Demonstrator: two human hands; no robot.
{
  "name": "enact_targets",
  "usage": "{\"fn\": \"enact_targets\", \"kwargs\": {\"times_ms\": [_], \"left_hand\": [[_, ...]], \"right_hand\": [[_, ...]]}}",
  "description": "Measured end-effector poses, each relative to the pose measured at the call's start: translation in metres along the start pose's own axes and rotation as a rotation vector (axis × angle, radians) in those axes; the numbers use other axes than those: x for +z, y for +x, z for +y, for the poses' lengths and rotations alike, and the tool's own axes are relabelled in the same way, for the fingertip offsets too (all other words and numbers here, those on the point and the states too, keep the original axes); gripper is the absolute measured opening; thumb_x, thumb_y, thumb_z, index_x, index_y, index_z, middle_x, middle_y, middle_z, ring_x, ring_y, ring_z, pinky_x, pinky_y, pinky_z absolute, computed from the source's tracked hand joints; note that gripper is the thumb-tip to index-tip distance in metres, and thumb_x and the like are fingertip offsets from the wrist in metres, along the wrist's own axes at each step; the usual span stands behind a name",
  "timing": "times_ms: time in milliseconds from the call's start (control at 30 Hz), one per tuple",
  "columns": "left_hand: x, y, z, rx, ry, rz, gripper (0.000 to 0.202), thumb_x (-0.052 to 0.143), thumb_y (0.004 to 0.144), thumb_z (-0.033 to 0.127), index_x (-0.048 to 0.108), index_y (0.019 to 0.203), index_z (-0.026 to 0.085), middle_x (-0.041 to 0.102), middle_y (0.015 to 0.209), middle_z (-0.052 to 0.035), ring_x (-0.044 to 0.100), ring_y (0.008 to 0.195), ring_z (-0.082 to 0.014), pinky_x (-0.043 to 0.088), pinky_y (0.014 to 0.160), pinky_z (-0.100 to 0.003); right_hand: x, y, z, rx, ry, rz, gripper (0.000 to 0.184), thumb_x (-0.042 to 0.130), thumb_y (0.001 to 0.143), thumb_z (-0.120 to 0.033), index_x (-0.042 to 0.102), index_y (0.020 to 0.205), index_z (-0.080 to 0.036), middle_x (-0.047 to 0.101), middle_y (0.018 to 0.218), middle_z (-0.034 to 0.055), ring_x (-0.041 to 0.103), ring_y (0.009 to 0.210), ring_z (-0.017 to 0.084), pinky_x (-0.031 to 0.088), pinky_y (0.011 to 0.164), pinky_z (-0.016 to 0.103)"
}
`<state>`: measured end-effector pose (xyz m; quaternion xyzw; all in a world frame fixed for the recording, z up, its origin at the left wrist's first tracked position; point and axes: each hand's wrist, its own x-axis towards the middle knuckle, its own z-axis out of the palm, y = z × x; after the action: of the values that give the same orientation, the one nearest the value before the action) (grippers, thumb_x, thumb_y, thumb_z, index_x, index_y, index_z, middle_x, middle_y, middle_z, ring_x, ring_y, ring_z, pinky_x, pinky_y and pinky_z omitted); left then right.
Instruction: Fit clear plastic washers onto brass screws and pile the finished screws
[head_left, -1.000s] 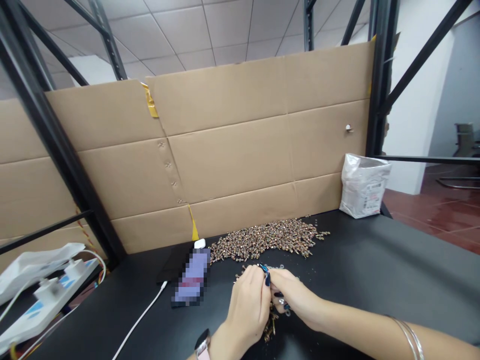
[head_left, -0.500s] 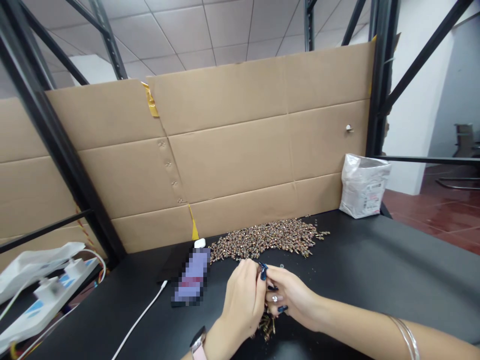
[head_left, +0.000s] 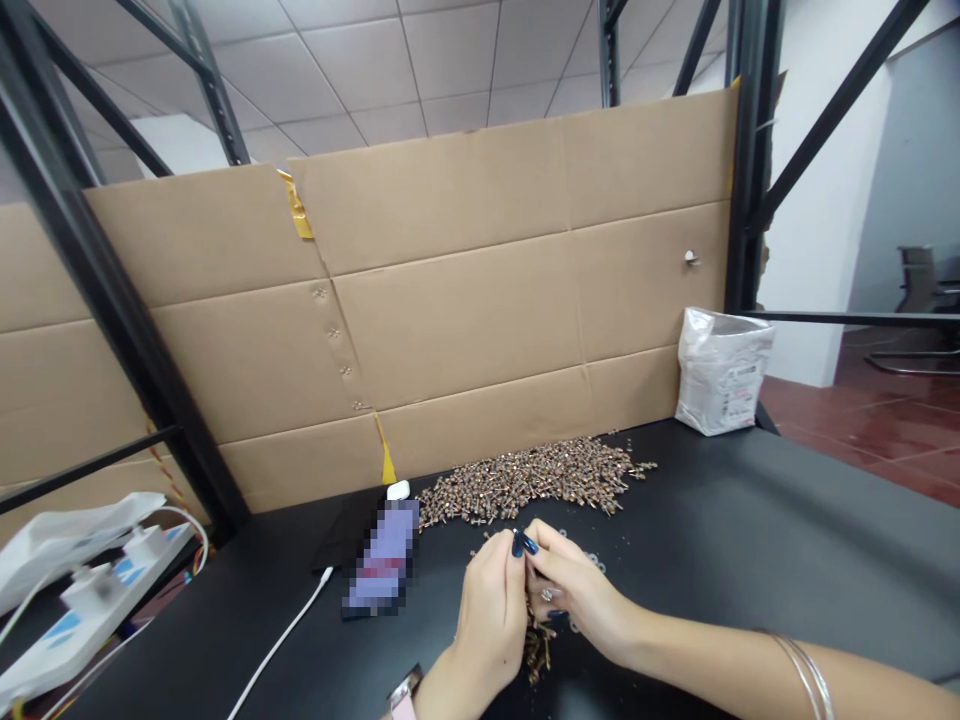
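My left hand point(head_left: 487, 612), with a watch point(head_left: 406, 690) at its wrist, is closed, thumb pressed against the curled fingers. My right hand point(head_left: 589, 598) meets it thumb to thumb, its fingers curled too. Whatever is pinched between the dark-nailed tips is too small and covered to make out. Under the hands lies a small cluster of brass-coloured screws point(head_left: 537, 655), partly hidden by them. A few pale washers point(head_left: 598, 563) show just behind my right hand. Farther back, a wide heap of similar screws point(head_left: 536, 478) spreads along the cardboard.
A phone point(head_left: 384, 555) lies left of my hands, with a white cable point(head_left: 281, 645) near it and a white case point(head_left: 398, 490) behind. A power strip point(head_left: 97, 610) sits far left. At the back right stands a white plastic bag point(head_left: 724, 372). Cardboard point(head_left: 465, 330) walls off the black tabletop point(head_left: 750, 560).
My fingertips have shifted slightly, and the two thumbs now press tip to tip. More washers show behind my right hand. The view has moved a little.
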<state>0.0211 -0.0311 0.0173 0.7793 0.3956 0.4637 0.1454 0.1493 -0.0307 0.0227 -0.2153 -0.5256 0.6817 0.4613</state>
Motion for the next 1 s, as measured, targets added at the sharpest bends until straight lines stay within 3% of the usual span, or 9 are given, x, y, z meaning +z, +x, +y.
{"fn": "enact_targets", "kwargs": {"times_ms": [100, 200, 267, 333, 433, 567, 667, 800, 1000], "left_hand": [[-0.002, 0.001, 0.008, -0.124, -0.158, 0.003, 0.032, 0.026, 0.096, 0.034, 0.051, 0.085, 0.018, 0.059, 0.085, -0.0046, 0.053, 0.077, -0.0160, 0.040, 0.072, -0.026], [-0.009, 0.005, 0.006, -0.237, -0.195, 0.040, 0.035, 0.025, 0.095, 0.039, 0.051, 0.085, 0.017, 0.059, 0.084, -0.0040, 0.052, 0.078, -0.0167, 0.040, 0.071, -0.025], [-0.017, 0.008, -0.001, -0.237, -0.111, 0.000, 0.035, 0.025, 0.095, 0.039, 0.048, 0.079, 0.018, 0.057, 0.077, -0.0021, 0.050, 0.073, -0.0159, 0.038, 0.066, -0.024], [-0.026, 0.011, -0.007, -0.211, 0.061, -0.073, 0.032, 0.027, 0.094, 0.035, 0.045, 0.073, 0.019, 0.053, 0.070, -0.0005, 0.048, 0.067, -0.0152, 0.034, 0.062, -0.024], [-0.034, 0.012, -0.013, -0.184, 0.344, -0.164, 0.024, 0.034, 0.087, 0.025, 0.040, 0.065, 0.019, 0.049, 0.064, 0.0008, 0.045, 0.064, -0.0152, 0.028, 0.061, -0.026], [-0.034, 0.011, -0.012, -0.168, 0.532, -0.210, 0.016, 0.043, 0.076, 0.021, 0.036, 0.062, 0.019, 0.046, 0.061, 0.0024, 0.042, 0.063, -0.0155, 0.024, 0.061, -0.027], [-0.034, 0.011, -0.011, -0.193, 0.559, -0.190, 0.013, 0.044, 0.074, 0.024, 0.036, 0.065, 0.020, 0.048, 0.063, 0.0026, 0.042, 0.063, -0.0155, 0.024, 0.063, -0.027], [-0.037, 0.009, -0.010, -0.201, 0.522, -0.176, 0.008, 0.042, 0.075, 0.023, 0.037, 0.070, 0.020, 0.049, 0.068, 0.0023, 0.044, 0.066, -0.0157, 0.025, 0.064, -0.027], [-0.036, 0.006, -0.011, -0.169, 0.475, -0.190, 0.004, 0.041, 0.075, 0.021, 0.039, 0.073, 0.020, 0.050, 0.071, 0.0024, 0.045, 0.069, -0.0158, 0.026, 0.066, -0.028]], "right_hand": [[-0.006, 0.000, -0.011, -0.231, -0.458, 0.014, 0.024, 0.038, 0.091, -0.038, 0.038, 0.074, -0.021, 0.037, 0.069, -0.0029, 0.034, 0.062, 0.012, 0.032, 0.059, 0.026], [-0.016, 0.000, -0.025, -0.453, -0.973, -0.013, 0.014, 0.037, 0.089, -0.023, 0.041, 0.076, -0.020, 0.044, 0.080, 0.0011, 0.039, 0.072, 0.016, 0.034, 0.069, 0.029], [-0.025, 0.002, -0.032, -0.491, -1.194, -0.065, 0.006, 0.040, 0.084, -0.016, 0.043, 0.080, -0.020, 0.045, 0.083, 0.0022, 0.041, 0.073, 0.016, 0.036, 0.069, 0.030], [-0.036, 0.006, -0.036, -0.493, -1.332, -0.077, 0.012, 0.045, 0.077, -0.011, 0.046, 0.086, -0.020, 0.047, 0.087, 0.0032, 0.043, 0.077, 0.018, 0.037, 0.071, 0.030], [-0.057, 0.019, -0.034, -0.497, -1.438, 0.008, 0.021, 0.047, 0.074, -0.009, 0.049, 0.092, -0.019, 0.049, 0.091, 0.0043, 0.045, 0.085, 0.019, 0.039, 0.077, 0.032], [-0.086, 0.044, -0.025, -0.440, -1.599, 0.241, 0.015, 0.046, 0.079, -0.010, 0.053, 0.090, -0.018, 0.052, 0.092, 0.0067, 0.046, 0.092, 0.021, 0.038, 0.084, 0.033], [-0.100, 0.065, -0.019, -0.403, -1.680, 0.269, 0.013, 0.050, 0.080, -0.014, 0.056, 0.090, -0.018, 0.053, 0.094, 0.0079, 0.046, 0.093, 0.022, 0.038, 0.085, 0.033], [-0.103, 0.088, -0.016, -0.385, -1.716, 0.258, 0.008, 0.055, 0.076, -0.014, 0.059, 0.081, -0.018, 0.053, 0.091, 0.0073, 0.046, 0.091, 0.022, 0.037, 0.083, 0.033], [-0.101, 0.098, -0.012, -0.362, -1.739, 0.283, 0.010, 0.053, 0.076, -0.009, 0.058, 0.080, -0.017, 0.054, 0.090, 0.0084, 0.044, 0.090, 0.023, 0.036, 0.082, 0.034]]}}
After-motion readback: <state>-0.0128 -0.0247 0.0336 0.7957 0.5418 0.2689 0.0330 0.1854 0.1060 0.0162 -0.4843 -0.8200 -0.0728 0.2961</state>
